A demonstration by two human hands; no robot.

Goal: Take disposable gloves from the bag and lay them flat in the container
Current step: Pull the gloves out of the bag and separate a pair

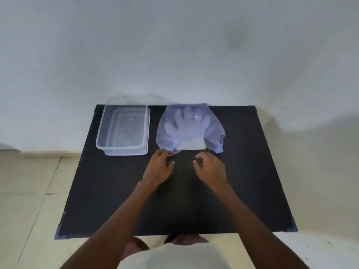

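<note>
A clear bluish plastic bag (215, 131) lies flat on the far middle of the black table (116, 191), its opening toward me. Pale disposable gloves (187, 125) show through it, fingers pointing away. A clear rectangular container (101, 136) stands to the bag's left, with nothing visible inside. My left hand (158, 167) rests at the bag's near left corner, fingertips touching or pinching its edge. My right hand (210, 167) hovers just short of the bag's near edge, fingers curled and apart, holding nothing.
The black table stands against a white wall (174, 55). Light floor tiles (29, 191) surround it. My feet (182, 239) show below the table's near edge. Blue tape marks the table's near corners (292, 229).
</note>
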